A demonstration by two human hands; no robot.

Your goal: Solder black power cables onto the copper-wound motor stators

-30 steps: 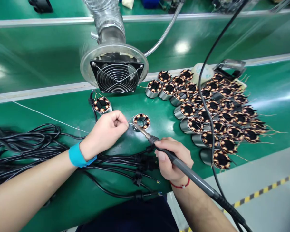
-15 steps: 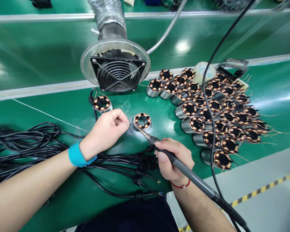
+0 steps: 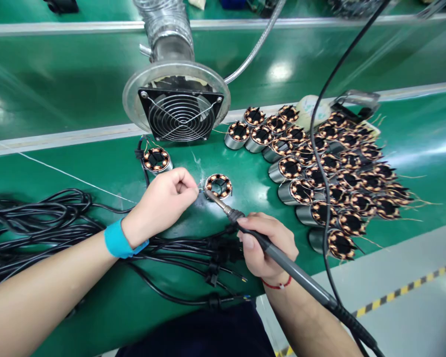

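Fingers closed: left hand (image 3: 165, 198) pinches thin wire (image 3: 200, 189), right hand (image 3: 269, 245) grips soldering iron (image 3: 295, 275), tip at copper-wound stator (image 3: 218, 177) between table's (image 3: 252, 173) far and near edges.

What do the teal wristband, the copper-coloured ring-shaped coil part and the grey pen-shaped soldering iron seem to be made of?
Teal wristband: probably silicone or soft plastic; matte, evenly coloured.
Ring-shaped coil part: likely copper wire, from its shiny orange-brown windings; core unclear.
Soldering iron: apparently plastic handle, smooth satin grey; front probably metal, by its gleam.
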